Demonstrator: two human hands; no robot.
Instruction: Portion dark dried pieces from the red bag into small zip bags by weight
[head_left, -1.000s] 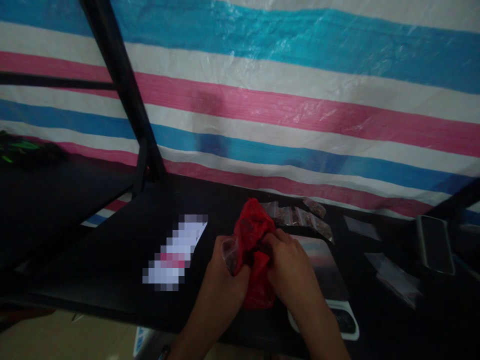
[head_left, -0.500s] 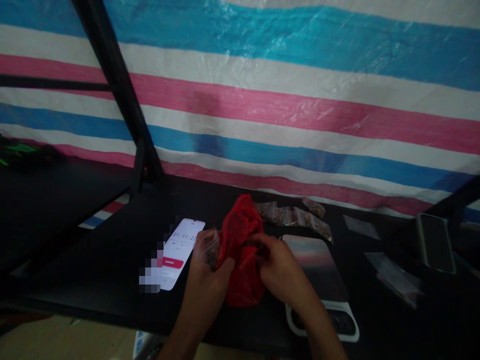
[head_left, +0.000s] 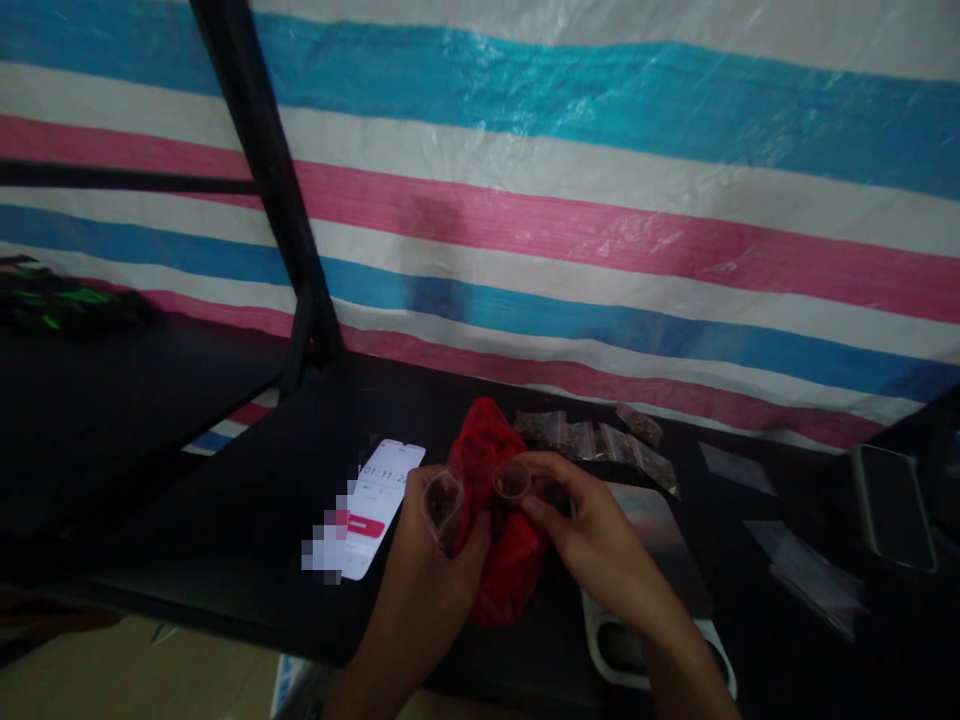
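In the head view, the left hand (head_left: 435, 575) holds the red plastic bag (head_left: 510, 580) by its side, its thumb and fingers pressed together on the gathered film; a small clear bag (head_left: 444, 505) with dark contents is tucked in the same grip, above the thumb; the right hand (head_left: 585, 510) is at the red bag's mouth, thumb and forefinger pinching a small clear round cup (head_left: 513, 480); the state of its other fingers I cannot tell; the red bag is between the hands, above the black table (head_left: 247, 540).

Just right of it lies the kitchen scale (head_left: 664, 550), partly behind the right forearm; behind are filled packets (head_left: 592, 441) in a row; flat clear bags (head_left: 810, 575) lie to the right, near a dark phone (head_left: 896, 505); a lit phone (head_left: 379, 505) lies left of the left hand; a striped sheet (head_left: 525, 150) hangs behind the table.
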